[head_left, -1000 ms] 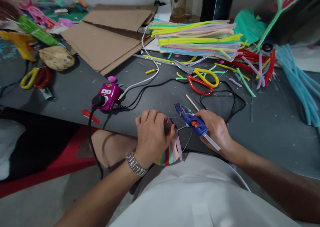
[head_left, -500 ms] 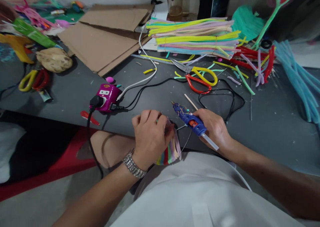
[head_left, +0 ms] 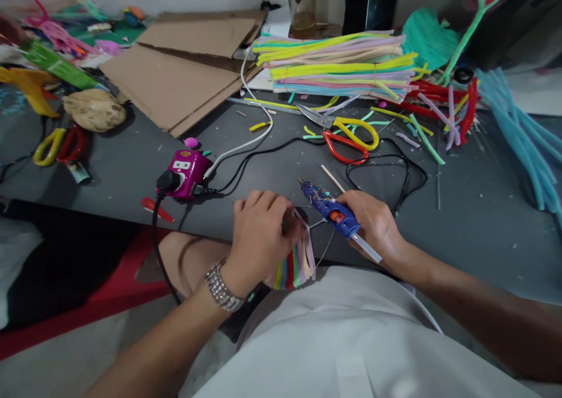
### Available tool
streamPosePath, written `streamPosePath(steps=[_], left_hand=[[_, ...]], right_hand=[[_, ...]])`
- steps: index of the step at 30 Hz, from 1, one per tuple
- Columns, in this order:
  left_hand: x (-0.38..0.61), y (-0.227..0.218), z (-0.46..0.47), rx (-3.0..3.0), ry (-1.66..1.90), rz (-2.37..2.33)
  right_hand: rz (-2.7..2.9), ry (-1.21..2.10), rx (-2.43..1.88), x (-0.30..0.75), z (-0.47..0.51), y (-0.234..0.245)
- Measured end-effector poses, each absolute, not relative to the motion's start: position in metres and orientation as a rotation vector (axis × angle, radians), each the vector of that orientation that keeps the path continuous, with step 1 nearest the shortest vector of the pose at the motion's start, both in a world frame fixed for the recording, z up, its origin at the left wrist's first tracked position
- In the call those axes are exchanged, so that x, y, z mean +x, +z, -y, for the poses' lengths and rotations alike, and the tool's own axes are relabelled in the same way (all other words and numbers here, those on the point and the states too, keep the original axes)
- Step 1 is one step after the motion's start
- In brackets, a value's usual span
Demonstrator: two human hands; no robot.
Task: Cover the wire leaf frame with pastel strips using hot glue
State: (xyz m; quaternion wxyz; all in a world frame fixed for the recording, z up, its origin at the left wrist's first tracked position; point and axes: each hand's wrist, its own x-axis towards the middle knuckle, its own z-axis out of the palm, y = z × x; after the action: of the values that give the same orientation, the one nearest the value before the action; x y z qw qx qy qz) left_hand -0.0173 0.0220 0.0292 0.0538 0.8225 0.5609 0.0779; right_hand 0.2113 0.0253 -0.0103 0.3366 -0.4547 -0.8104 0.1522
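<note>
While the right hand [head_left: 375, 222] has its fingers wrapped round a blue hot glue gun [head_left: 329, 205], the left hand [head_left: 259, 234] is curled over a row of coloured pipe cleaners [head_left: 292, 266], thumb down near its upper end, and honestly I can't tell if it's pinching that end or just resting on it, cos the fingertips are hidden. The row sits at the near edge of the grey table [head_left: 474, 234], right up by the white shirt [head_left: 325, 322], and I can't make out what's holding it up underneath. As for progress, I'd call it partway: a good run of colours is already lined up side by side, yellow, blue, red, green, then lilac at the end, and they look pretty even along the bottom. No idea if they're all stuck down, since the top is covered and any glue there is too small to see. The gun's nozzle points out over the table, apart from the row, so no glue is going on right now as far as I can see, and a fair length of clear glue stick [head_left: 367, 249] pokes out the back. Loads of stock looks unused too, with banded bundles of pipe cleaners [head_left: 338, 64] piled at the back, while the scissors [head_left: 366, 134] lie open among short offcuts [head_left: 427, 139], so some trimming seems done
</note>
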Motion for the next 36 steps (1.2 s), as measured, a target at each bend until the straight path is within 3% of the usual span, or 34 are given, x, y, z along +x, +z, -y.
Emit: streamPosePath(steps=[9, 25, 36], left_hand=[[-0.032, 0.011, -0.034, 2.41, 0.496, -1.511], [-0.044, 0.02, -0.051, 2.821, 0.283, -1.17], [-0.018, 0.014, -0.02, 2.38, 0.428, -1.763]], right_hand=[[2.107, 0.371, -1.165, 0.21, -0.025, -0.008], [2.109, 0.385, -1.162, 0.21, -0.024, -0.007], [2.127, 0.344, -1.148, 0.211, -0.024, -0.011]])
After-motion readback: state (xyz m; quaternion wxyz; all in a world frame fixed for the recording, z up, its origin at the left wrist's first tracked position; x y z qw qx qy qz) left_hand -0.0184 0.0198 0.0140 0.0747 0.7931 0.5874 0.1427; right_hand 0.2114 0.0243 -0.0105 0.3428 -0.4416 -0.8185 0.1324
